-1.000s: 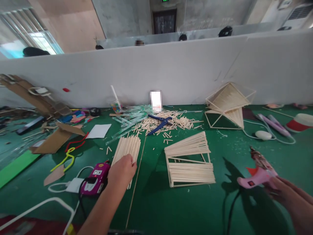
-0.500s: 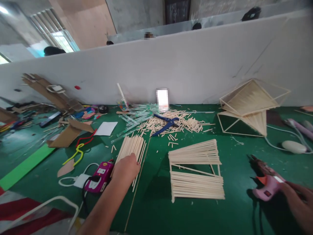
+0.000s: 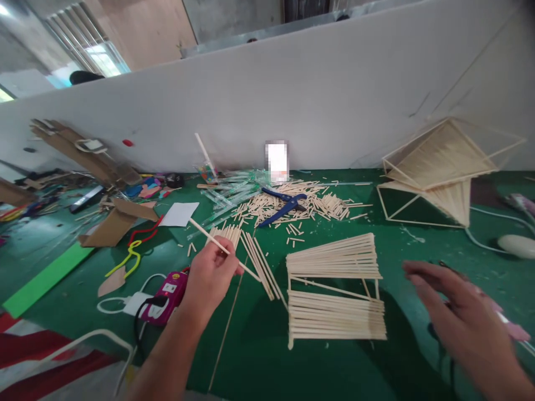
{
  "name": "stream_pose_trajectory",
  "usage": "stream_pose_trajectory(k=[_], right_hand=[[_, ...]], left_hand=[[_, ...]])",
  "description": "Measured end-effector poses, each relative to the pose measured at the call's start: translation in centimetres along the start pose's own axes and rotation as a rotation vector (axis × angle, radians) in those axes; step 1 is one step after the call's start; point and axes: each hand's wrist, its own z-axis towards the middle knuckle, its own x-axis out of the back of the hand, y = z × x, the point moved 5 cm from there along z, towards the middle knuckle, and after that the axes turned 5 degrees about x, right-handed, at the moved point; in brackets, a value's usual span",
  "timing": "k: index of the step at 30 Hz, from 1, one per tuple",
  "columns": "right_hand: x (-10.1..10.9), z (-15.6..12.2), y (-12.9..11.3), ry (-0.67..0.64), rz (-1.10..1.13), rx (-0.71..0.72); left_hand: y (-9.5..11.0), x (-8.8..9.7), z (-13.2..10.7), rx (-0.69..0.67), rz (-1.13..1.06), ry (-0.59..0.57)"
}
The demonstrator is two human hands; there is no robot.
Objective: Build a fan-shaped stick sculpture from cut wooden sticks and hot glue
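Note:
Between the thumb and fingers of my left hand (image 3: 215, 275) is a thin wooden stick (image 3: 246, 269), slanting down to the right. Under and beyond that hand lies a bundle of wooden sticks (image 3: 228, 231), partly hidden; several loose sticks (image 3: 263, 264) have fanned out to its right. A frame of glued sticks (image 3: 336, 314), with two slatted panels and a gap between them, rests on the green table. My right hand (image 3: 457, 317) hovers right of the frame, fingers stretched and holding nothing. Behind it lies a pink glue gun (image 3: 516, 328), mostly covered by the hand.
Blue cutters (image 3: 284, 209) lie on a pile of short stick pieces (image 3: 330, 206) at the back, beside clear glue sticks (image 3: 229, 200). A finished-looking stick model (image 3: 443, 161) stands back right. A magenta power strip (image 3: 169, 295) with cables sits left; a white partition (image 3: 346, 100) rises behind.
My left hand has lifted one stick off the bundle, and some sticks have spread rightward. My right hand has let go of the glue gun and moved left, its fingers now extended.

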Motion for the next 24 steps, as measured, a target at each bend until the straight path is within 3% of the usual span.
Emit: stream_pose_trajectory(k=[3, 5, 11, 14, 16, 18, 21, 24], right_hand=[[-2.0, 1.2, -0.4, -0.018, -0.050, -0.061], [-2.8, 1.3, -0.4, 0.005, -0.015, -0.043], [-3.9, 0.4, 0.7, -0.024, 0.020, -0.081], [-3.4, 0.3, 0.4, 0.019, -0.004, -0.057], [-2.7, 0.2, -0.6, 0.076, -0.049, 0.034], [-2.3, 0.0, -2.1, 0.093, -0.079, 0.222], [-2.7, -0.8, -4.6, 0.007, -0.091, 0.537], [-3.7, -1.5, -6.1, -0.094, -0.129, 0.677]], left_hand=[[1.3, -0.2, -0.3, -0.066, -0.507, 0.032], [1.6, -1.0, -0.5, -0.088, -0.692, 0.000], [1.4, -4.4, -1.0, -0.075, -0.890, -0.270], [1.1, -5.7, -0.7, -0.127, -0.934, -0.329], [0.6, -6.4, -0.2, -0.138, -0.932, -0.275], [0.0, -6.9, 0.3, -0.136, -0.919, -0.204], [-0.7, -7.4, 0.7, -0.127, -0.913, -0.170], [-0.8, -7.4, 0.5, -0.159, -0.961, -0.211]])
